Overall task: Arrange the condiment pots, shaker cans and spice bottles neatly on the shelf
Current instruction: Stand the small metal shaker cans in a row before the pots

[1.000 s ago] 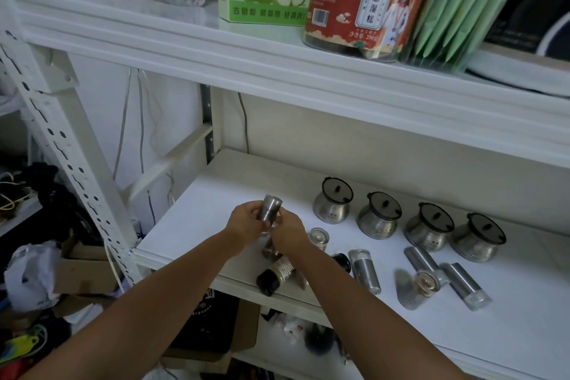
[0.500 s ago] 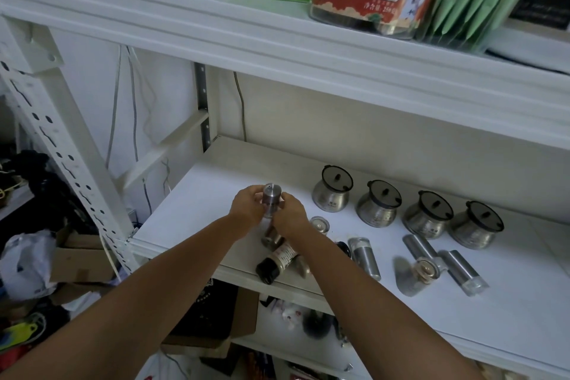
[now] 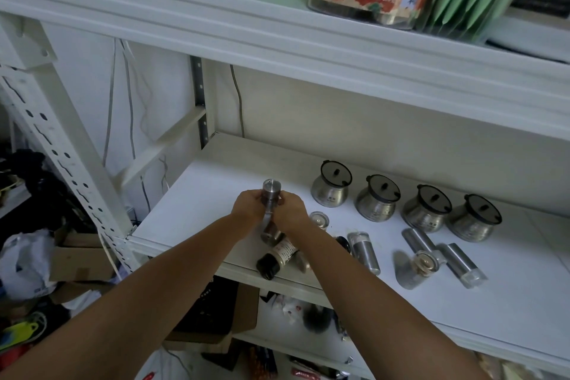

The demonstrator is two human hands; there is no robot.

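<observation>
A white shelf (image 3: 216, 170) carries four condiment pots (image 3: 331, 187) in a row. Left hand (image 3: 248, 207) and right hand (image 3: 291, 210) both grip an upright shaker can (image 3: 271, 191).

Only one camera is here, worn on the person's head. It looks forward and down onto the flat white shelf board (image 3: 216, 182), from close by. The long white upper shelf (image 3: 277, 40) crosses the top of the view, and a white metal post with holes (image 3: 58, 145) slants down the left.
</observation>
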